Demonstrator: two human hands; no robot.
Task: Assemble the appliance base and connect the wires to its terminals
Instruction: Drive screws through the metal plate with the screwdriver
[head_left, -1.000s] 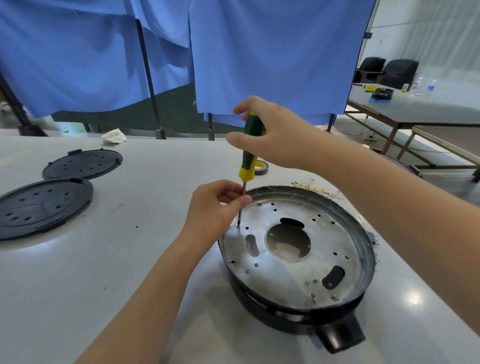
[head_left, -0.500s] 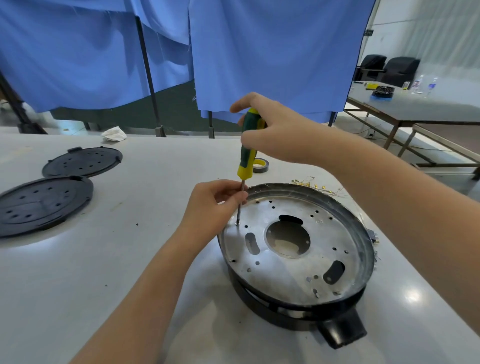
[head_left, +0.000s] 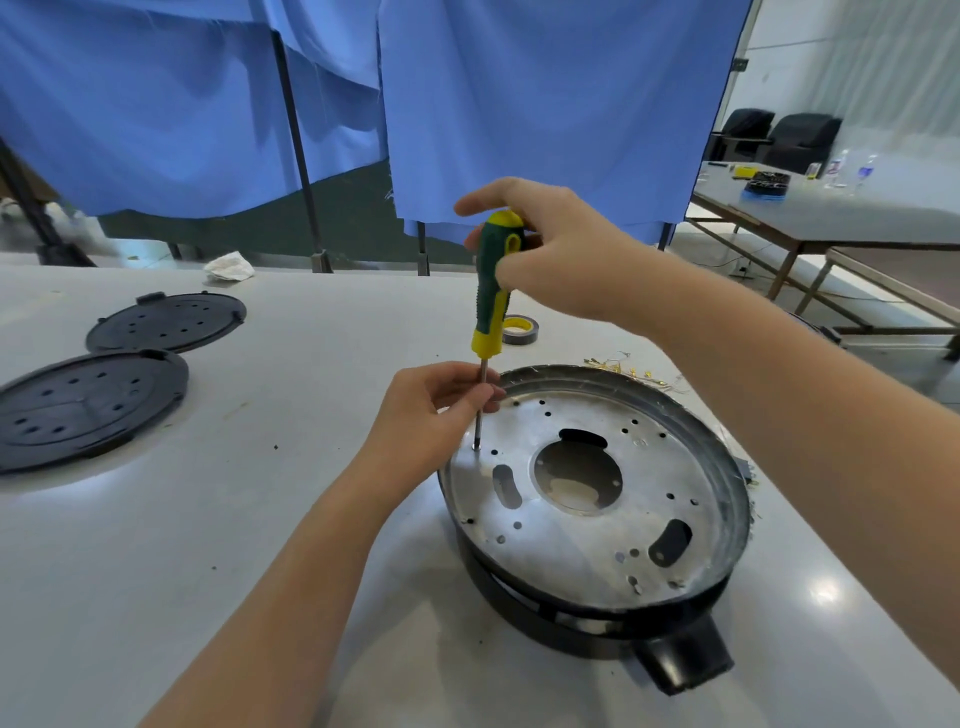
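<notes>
The appliance base (head_left: 597, 499), a round black housing with a perforated silver metal plate on top, lies on the white table (head_left: 156, 545). A green and yellow screwdriver (head_left: 492, 291) stands upright with its tip in a hole at the plate's left edge. My right hand (head_left: 561, 254) grips the handle from the right. My left hand (head_left: 436, 410) pinches the metal shaft just below the handle. Thin wires with gold terminals (head_left: 628, 370) lie behind the base.
Two black perforated round covers (head_left: 88, 405) (head_left: 166, 319) lie at the left. A roll of tape (head_left: 519, 330) sits behind the screwdriver, crumpled white paper (head_left: 228, 266) at the far edge. Blue curtains hang behind; another table (head_left: 831, 213) stands at the right.
My right hand has shifted its grip around the handle, showing more of the green grip. The screwdriver stays upright in the same hole and my left hand still pinches the shaft.
</notes>
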